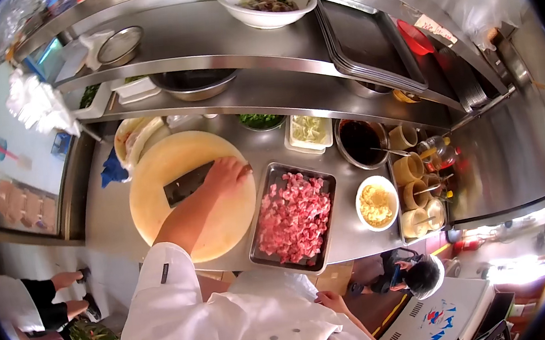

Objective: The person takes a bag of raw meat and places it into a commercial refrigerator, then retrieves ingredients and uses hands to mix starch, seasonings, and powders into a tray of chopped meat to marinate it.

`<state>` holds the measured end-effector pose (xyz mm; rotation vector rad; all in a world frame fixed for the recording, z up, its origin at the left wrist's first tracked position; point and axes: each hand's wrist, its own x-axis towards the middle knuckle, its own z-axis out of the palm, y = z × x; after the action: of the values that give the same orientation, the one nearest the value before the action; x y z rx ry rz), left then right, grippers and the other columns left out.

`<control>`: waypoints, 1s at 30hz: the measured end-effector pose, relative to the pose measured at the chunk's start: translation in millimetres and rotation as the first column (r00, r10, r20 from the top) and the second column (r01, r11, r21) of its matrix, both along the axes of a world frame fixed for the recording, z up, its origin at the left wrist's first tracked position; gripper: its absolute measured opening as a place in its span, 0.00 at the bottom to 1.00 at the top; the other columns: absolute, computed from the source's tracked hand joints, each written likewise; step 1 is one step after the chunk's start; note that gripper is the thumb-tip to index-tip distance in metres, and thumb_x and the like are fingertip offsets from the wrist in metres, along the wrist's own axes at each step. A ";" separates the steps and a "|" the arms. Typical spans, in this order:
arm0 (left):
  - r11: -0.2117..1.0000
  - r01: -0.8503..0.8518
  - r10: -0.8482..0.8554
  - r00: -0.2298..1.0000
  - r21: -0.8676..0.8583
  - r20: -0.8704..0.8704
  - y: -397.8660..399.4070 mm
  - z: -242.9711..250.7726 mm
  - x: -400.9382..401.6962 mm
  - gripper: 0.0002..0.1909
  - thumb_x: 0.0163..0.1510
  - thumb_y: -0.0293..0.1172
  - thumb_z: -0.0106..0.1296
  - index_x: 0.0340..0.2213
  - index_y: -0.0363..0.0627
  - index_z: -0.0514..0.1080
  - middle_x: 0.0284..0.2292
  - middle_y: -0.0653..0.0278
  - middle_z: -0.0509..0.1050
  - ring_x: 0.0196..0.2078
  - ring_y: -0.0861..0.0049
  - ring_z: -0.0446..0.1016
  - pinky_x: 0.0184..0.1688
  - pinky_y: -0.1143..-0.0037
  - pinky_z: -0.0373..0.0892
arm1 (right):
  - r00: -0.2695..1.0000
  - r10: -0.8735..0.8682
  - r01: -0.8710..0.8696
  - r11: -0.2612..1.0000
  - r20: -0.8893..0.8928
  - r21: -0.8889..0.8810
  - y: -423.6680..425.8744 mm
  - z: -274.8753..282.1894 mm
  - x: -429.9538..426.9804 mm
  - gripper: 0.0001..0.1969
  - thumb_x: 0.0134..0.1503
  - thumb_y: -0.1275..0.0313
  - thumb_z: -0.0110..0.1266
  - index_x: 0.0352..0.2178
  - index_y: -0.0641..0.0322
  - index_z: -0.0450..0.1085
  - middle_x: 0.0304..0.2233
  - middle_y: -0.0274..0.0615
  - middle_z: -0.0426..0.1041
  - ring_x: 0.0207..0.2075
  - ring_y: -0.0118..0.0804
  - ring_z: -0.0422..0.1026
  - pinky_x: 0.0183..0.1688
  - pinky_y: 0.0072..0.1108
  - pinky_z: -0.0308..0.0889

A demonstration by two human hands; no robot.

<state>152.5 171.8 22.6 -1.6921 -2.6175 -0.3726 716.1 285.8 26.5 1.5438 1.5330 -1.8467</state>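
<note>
My left hand (226,176) is closed around the handle of a cleaver (187,185), its dark blade lying flat on a round chopping board (209,234). Down by my waist, my right hand (332,301) is beside the white cloth of my apron (299,284); whether it grips the cloth cannot be made out. To the right of the board, a metal tray (256,256) holds a heap of cut raw meat (297,217). A white bowl of minced garlic or a similar pale food (376,205) stands further right.
Behind are a bowl of dark sauce (360,142), a tub of sliced pale vegetable (309,131) and chopped greens (261,120). Seasoning containers (409,168) line the right. Steel shelves (178,35) overhang the back, carrying stacked trays (363,36). People (413,274) (17,301) are beyond the counter.
</note>
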 end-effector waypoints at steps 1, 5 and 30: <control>0.990 -0.135 0.133 0.990 0.042 0.051 7.9 -7.0 -13.6 0.21 0.56 0.48 0.50 0.43 0.44 0.69 0.45 0.54 0.69 0.50 0.57 0.67 0.54 0.59 0.60 | 1.000 -0.004 0.004 1.000 0.003 -0.011 -0.5 -14.7 4.4 0.13 0.61 0.66 0.52 0.31 0.66 0.74 0.24 0.38 0.74 0.24 0.28 0.72 0.26 0.20 0.68; 0.836 -0.519 0.540 0.836 0.180 -0.098 54.7 -22.3 -61.6 0.18 0.55 0.43 0.50 0.42 0.43 0.68 0.41 0.54 0.69 0.46 0.56 0.68 0.50 0.59 0.62 | 0.984 0.175 -0.175 0.985 0.030 -0.004 16.6 -52.0 10.3 0.16 0.63 0.63 0.53 0.42 0.68 0.73 0.32 0.40 0.78 0.33 0.26 0.75 0.36 0.19 0.71; 0.984 0.167 -0.179 0.948 0.068 0.261 88.4 -3.0 152.4 0.33 0.47 0.56 0.57 0.53 0.55 0.71 0.65 0.51 0.51 0.69 0.50 0.43 0.66 0.45 0.38 | 0.993 0.115 -0.091 0.659 0.020 0.746 95.0 -60.8 -174.8 0.14 0.62 0.63 0.46 0.41 0.63 0.61 0.30 0.65 0.73 0.33 0.70 0.71 0.33 0.51 0.65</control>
<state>305.0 260.2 19.7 -1.9917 -2.6128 -0.7044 541.3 380.8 -34.3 1.6560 2.5427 -1.1940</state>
